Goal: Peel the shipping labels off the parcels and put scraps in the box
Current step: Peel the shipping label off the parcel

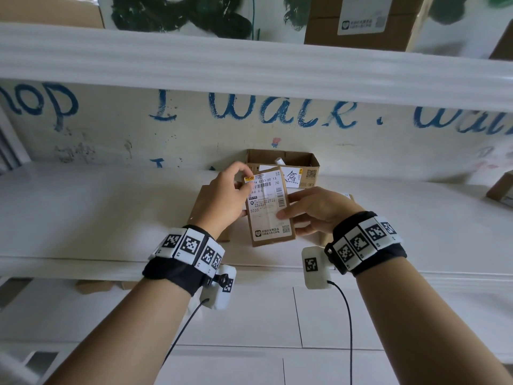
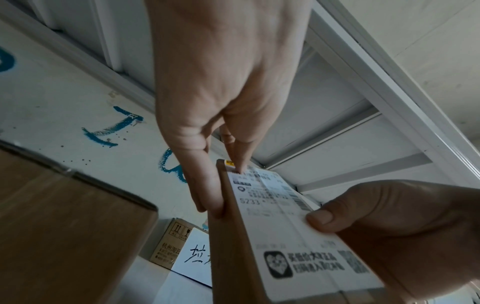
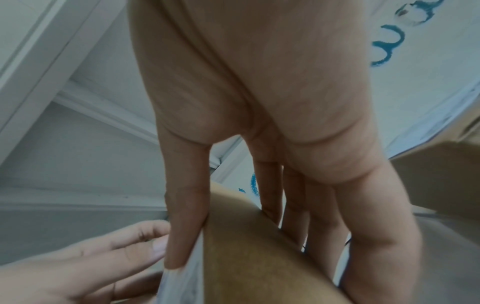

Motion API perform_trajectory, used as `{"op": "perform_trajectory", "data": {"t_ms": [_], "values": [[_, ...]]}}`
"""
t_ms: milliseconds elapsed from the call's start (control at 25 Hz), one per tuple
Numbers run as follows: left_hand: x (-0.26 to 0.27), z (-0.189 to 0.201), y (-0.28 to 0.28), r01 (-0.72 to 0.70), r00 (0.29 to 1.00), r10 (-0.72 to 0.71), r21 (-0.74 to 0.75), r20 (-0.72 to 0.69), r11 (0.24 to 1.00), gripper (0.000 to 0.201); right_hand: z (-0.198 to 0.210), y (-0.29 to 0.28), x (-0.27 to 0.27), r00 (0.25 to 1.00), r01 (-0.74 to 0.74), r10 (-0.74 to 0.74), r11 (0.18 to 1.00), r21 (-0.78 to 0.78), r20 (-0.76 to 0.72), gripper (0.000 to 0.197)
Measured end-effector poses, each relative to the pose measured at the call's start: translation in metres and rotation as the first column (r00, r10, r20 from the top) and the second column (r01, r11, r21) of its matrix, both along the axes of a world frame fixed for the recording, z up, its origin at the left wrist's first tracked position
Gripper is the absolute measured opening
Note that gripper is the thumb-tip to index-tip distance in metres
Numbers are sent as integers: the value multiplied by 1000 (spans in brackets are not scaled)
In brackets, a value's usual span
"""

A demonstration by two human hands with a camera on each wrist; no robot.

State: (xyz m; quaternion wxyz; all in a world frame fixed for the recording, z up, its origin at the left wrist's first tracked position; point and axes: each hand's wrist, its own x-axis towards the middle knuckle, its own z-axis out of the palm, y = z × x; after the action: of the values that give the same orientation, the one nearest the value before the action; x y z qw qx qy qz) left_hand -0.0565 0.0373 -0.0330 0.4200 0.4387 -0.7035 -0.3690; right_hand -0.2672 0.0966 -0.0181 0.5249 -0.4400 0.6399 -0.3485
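Note:
I hold a small brown parcel (image 1: 274, 241) up over the white counter with both hands. A white shipping label (image 1: 268, 207) covers most of its face and lies flat on it. My left hand (image 1: 243, 180) pinches the parcel's top left corner; its thumb runs along the side (image 2: 228, 246) and a fingertip (image 2: 237, 166) sits on the label's (image 2: 285, 226) top corner. My right hand (image 1: 291, 211) grips the right edge, thumb (image 2: 322, 218) on the label, fingers (image 3: 293, 226) behind the cardboard (image 3: 246, 246). The open scrap box (image 1: 305, 159) stands behind, against the wall.
A larger flat cardboard parcel (image 1: 205, 207) lies on the counter (image 1: 97, 212) under my hands. Another box (image 1: 499, 190) sits at the right edge. The wall behind bears blue writing. A white ledge (image 1: 249, 62) above carries more cartons (image 1: 358, 20).

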Motion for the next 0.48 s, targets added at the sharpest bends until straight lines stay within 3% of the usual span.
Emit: {"op": "perform_trajectory", "data": {"t_ms": [240, 360, 480], "values": [[-2, 2, -4, -21, 999, 23, -41, 49, 999, 19, -2, 3, -2, 1000, -13, 13, 1000, -11, 4, 40], [-6, 5, -1, -89, 978, 107, -110, 177, 990, 20, -2, 4, 0, 1000, -12, 12, 1000, -17, 18, 39], [-11, 7, 1, -150, 959, 193, -207, 208, 967, 14, -1, 5, 4, 1000, -8, 8, 1000, -29, 25, 35]]}}
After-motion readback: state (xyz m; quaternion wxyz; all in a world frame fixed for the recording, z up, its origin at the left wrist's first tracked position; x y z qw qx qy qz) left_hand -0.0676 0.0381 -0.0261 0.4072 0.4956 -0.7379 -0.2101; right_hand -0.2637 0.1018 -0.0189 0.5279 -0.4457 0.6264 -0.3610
